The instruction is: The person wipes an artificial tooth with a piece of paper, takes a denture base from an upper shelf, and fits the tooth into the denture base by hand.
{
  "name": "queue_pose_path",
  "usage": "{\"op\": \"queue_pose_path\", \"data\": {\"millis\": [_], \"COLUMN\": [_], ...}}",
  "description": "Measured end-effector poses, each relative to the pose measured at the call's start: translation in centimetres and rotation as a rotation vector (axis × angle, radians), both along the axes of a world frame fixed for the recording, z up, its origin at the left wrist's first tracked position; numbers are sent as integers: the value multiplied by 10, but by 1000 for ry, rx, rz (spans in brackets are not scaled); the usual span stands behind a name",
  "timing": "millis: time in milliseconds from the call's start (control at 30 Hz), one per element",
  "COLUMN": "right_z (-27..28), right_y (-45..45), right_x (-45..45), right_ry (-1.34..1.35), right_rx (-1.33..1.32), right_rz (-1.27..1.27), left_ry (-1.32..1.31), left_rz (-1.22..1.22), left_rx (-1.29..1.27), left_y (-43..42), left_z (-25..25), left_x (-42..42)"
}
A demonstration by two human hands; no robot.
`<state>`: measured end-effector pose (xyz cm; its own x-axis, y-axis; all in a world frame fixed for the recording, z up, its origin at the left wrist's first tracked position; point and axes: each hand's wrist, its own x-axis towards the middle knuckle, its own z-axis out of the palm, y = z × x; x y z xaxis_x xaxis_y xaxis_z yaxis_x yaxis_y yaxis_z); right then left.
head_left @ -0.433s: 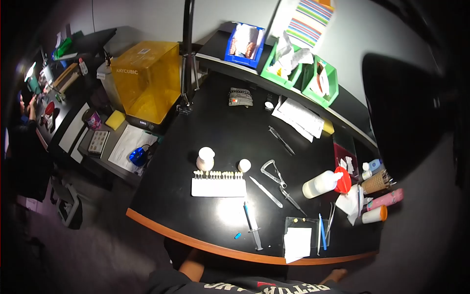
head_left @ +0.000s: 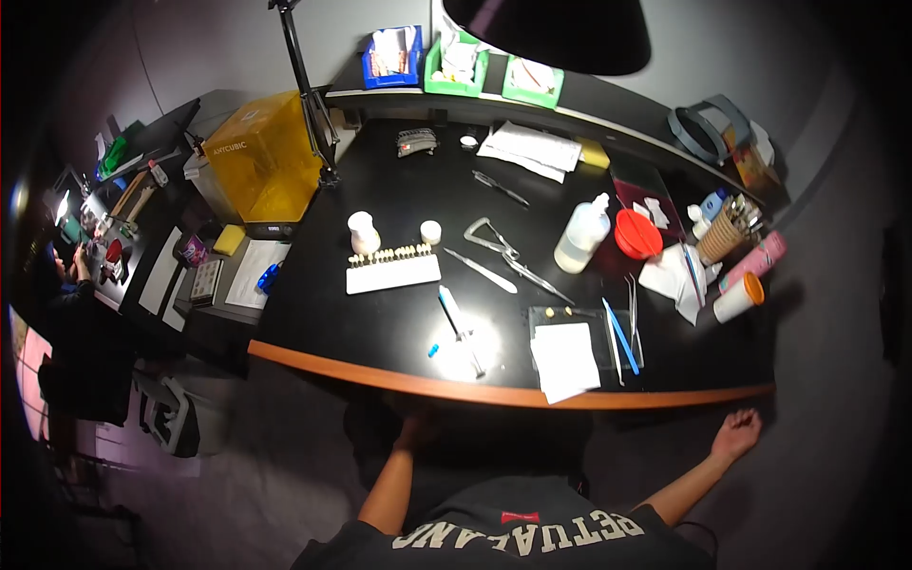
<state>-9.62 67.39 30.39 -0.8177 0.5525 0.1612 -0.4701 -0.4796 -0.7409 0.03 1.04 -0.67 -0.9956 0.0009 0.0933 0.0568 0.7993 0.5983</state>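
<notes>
Off the desk's front right corner is my right hand (head_left: 737,434), its fingers curled in and nothing visible in them. My left hand (head_left: 416,427) hangs in shadow below the front edge, its fingers too dark to make out. Nearest it on the desk are a syringe (head_left: 462,330) and a small blue cap (head_left: 433,351). A white shade guide (head_left: 393,275) with tooth tabs lies behind, beside a white bottle (head_left: 362,234). White paper sheets (head_left: 565,361), a blue-handled tool (head_left: 620,334) and tweezers (head_left: 634,309) lie at the front right.
A clear squeeze bottle (head_left: 581,236), red bowl (head_left: 637,234) and orange-lidded jar (head_left: 739,298) stand at the right. Calipers (head_left: 494,239) and a pen (head_left: 501,187) lie mid-desk. A lamp (head_left: 551,33) hangs above. Another person (head_left: 71,285) sits far left.
The view has tilted down and shifted, so more of the torso and both arms show. My right hand now appears beside the desk corner. Objects on the desk appear unmoved relative to each other.
</notes>
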Motion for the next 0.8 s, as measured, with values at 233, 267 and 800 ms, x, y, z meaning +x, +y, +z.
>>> {"op": "queue_pose_path", "data": {"millis": [233, 267, 800], "right_z": [87, 78, -70], "right_y": [-89, -86, -209], "right_x": [42, 38, 121], "right_ry": [-257, -391, -1264], "right_rx": [855, 994, 1401], "right_rz": [228, 211, 1575], "left_ry": [-429, -496, -848], "left_rz": [22, -9, -55], "left_rx": [365, 382, 681], "left_y": [-25, -23, 20], "left_z": [130, 151, 178], "left_x": [56, 65, 151]}}
